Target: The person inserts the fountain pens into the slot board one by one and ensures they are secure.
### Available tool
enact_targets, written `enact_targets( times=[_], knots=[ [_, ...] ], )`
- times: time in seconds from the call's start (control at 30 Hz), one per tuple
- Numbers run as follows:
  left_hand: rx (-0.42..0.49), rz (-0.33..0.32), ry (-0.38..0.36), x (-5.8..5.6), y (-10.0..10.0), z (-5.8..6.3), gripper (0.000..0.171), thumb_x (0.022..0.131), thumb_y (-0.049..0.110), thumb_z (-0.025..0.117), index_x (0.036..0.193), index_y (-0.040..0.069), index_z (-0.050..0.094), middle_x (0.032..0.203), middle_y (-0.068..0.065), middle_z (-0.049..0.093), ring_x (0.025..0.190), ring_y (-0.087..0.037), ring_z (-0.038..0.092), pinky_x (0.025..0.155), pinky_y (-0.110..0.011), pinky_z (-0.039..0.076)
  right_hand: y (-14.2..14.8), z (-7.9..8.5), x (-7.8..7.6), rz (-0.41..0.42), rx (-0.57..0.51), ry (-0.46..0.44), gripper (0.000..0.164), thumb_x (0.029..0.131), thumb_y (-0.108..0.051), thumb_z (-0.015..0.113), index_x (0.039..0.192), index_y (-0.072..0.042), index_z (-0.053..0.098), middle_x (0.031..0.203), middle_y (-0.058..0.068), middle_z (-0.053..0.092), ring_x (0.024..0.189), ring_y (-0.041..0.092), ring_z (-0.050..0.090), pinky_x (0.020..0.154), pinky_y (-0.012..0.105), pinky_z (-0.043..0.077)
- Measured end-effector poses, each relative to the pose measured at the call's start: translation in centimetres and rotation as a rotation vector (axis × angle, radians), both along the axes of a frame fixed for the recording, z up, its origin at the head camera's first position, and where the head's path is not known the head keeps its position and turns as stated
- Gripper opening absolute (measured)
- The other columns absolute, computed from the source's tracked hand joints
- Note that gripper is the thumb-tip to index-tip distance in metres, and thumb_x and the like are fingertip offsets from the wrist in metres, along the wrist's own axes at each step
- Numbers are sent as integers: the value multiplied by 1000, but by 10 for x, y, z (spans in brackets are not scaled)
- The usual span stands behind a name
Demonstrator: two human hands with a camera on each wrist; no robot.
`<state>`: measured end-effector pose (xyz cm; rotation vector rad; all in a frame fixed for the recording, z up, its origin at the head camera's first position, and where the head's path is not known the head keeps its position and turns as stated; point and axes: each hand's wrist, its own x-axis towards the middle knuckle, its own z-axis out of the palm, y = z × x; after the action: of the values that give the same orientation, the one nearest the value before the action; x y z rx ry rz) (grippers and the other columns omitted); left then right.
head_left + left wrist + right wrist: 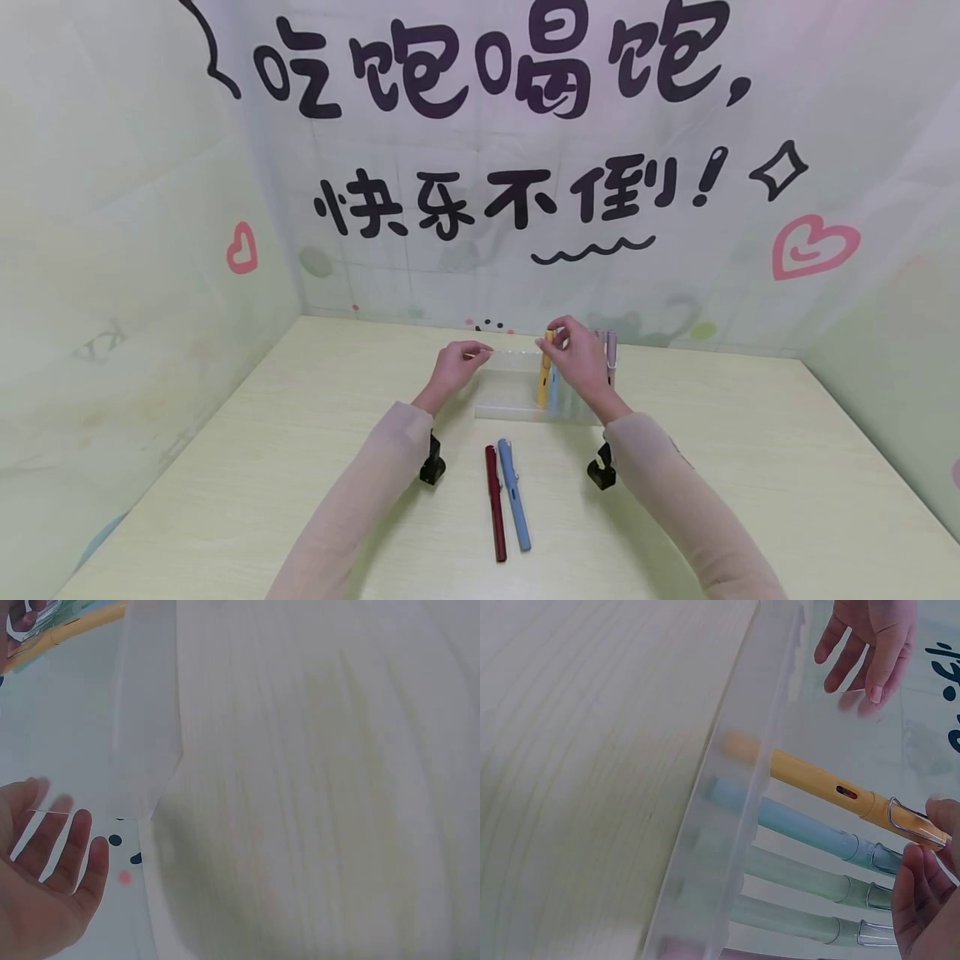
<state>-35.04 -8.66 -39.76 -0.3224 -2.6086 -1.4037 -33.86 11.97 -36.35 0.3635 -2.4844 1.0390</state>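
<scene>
Where right hand (pixel 581 360) works: pinches yellow pen (pixel 817 780) up top — likely seating it upright.
Left hand (pixel 454 367): pinches clear rack (pixel 504 412) at edge — presumably bracing.

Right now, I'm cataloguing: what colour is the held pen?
Yellow pen, clearest in the right wrist view.

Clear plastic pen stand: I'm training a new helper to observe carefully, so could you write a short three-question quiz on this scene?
1. What colour is the slim clipped pen pinched by the right hand? A) red B) yellow C) black
2. True or false: the left hand is holding a pen.
3. How many pens lie on the pale wood-grain table in front of the clear plastic pen stand?

Key: 1. B. 2. False; it is at the stand's upper edge. 3. Two: a dark red capped pen and a blue capped pen.
</scene>
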Motion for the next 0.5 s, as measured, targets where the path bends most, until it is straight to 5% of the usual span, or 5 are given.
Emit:
enact_targets(
  times=[0.5],
  knots=[
    [3, 7, -18, -4, 0, -4, 20, 87, 19, 56, 99, 7, 66, 100, -8, 63, 89, -20, 57, 75, -30, 47, -2, -3, -6, -39, 69, -29, 27, 82, -26, 64, 102, -8, 59, 67, 2, 55, 55, 16, 47, 49, 27, 37]
  ],
)
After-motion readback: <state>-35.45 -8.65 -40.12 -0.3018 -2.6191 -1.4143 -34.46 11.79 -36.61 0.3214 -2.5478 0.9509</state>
